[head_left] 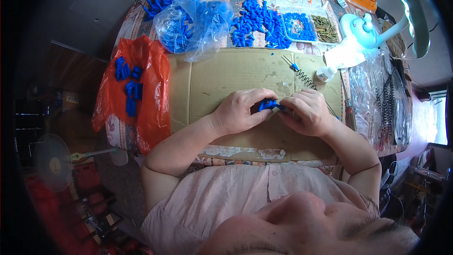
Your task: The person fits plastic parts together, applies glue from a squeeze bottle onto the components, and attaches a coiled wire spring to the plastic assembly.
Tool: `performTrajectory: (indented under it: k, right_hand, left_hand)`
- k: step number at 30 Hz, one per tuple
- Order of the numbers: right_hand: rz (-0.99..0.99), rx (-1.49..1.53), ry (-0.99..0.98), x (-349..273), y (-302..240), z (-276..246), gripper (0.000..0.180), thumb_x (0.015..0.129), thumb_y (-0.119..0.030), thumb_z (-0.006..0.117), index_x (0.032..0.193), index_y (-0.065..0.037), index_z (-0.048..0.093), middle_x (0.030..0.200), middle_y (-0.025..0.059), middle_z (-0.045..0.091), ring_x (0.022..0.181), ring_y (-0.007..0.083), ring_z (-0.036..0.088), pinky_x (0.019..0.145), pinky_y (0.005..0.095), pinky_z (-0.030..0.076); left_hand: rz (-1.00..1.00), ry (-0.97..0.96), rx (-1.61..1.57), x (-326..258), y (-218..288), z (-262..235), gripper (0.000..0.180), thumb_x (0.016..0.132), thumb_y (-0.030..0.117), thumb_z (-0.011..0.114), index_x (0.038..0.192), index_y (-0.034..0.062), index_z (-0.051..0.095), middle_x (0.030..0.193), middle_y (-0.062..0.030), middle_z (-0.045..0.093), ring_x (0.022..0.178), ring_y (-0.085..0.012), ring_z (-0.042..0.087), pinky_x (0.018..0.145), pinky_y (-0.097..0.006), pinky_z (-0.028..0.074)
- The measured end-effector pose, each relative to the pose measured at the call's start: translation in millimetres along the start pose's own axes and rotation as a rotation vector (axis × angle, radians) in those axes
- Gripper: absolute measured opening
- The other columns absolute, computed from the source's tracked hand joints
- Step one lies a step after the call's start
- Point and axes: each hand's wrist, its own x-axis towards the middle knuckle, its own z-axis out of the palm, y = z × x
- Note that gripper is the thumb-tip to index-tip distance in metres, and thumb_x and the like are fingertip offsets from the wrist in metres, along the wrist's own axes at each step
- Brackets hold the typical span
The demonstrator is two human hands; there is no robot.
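Right now the left hand [238, 112] and the right hand [306, 112] meet over the brown cardboard sheet [226, 73], and both pinch one small blue plastic piece [269, 104] between their fingertips. Its long side lies flat, going left to right, from one hand to the other, though most of it is hidden by fingers. Just past the right hand lies a black coiled spring [304, 78], farther back a pile of blue pieces [257, 23], and off to the left a red plastic bag [141, 85].
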Motion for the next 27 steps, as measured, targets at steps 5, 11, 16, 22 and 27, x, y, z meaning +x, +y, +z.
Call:
performTrajectory:
  k: [5,11,16,22,27]
  right_hand:
    - [0.009,-0.006,-0.014,-0.4,-0.1,0.4,0.026,0.074,-0.014,0.077,0.094,-0.007,0.063,0.071,0.0058,0.061,0.058,0.0244,0.062,0.052,0.0362,0.046]
    - [0.025,0.010,-0.014,-1.9,0.3,1.2,0.034,0.074,-0.012,0.077,0.104,-0.006,0.062,0.070,0.0052,0.061,0.059,0.0240,0.062,0.053,0.0359,0.046]
    - [0.101,0.062,-0.009,-1.8,-1.8,-0.6,0.046,0.074,-0.009,0.076,0.116,-0.005,0.058,0.069,0.0045,0.060,0.059,0.0236,0.063,0.053,0.0363,0.047]
    - [0.161,0.085,-0.010,-1.2,-2.4,-1.0,0.045,0.075,-0.008,0.075,0.117,-0.004,0.058,0.068,0.0051,0.059,0.059,0.0242,0.063,0.054,0.0369,0.048]
    - [0.125,0.045,-0.048,-2.3,-0.4,0.2,0.039,0.076,-0.009,0.074,0.112,-0.005,0.060,0.071,0.0065,0.062,0.062,0.0247,0.065,0.055,0.0373,0.049]
  left_hand:
    - [0.000,0.003,-0.009,-0.3,-0.9,0.5,0.033,0.084,0.007,0.073,0.116,0.0070,0.063,0.096,-0.0105,0.070,0.075,-0.0190,0.066,0.068,-0.031,0.052]
    - [0.008,0.004,-0.004,-0.6,-0.7,-0.4,0.035,0.084,0.008,0.073,0.118,0.0067,0.062,0.095,-0.0106,0.069,0.075,-0.0199,0.066,0.068,-0.031,0.052]
    - [-0.200,0.002,-0.207,-1.1,1.7,-1.6,0.034,0.092,0.004,0.065,0.125,0.0046,0.056,0.104,-0.0069,0.067,0.084,-0.0120,0.065,0.076,-0.028,0.054]
    - [-0.234,0.038,-0.353,-1.1,-11.8,-2.0,0.042,0.096,0.002,0.059,0.136,0.0035,0.044,0.108,-0.0046,0.060,0.097,-0.0089,0.060,0.083,-0.025,0.051]
    - [-0.285,0.075,-0.469,0.7,-6.7,-3.8,0.042,0.098,0.004,0.056,0.138,0.0053,0.041,0.102,-0.0038,0.059,0.084,-0.0063,0.058,0.075,-0.022,0.051]
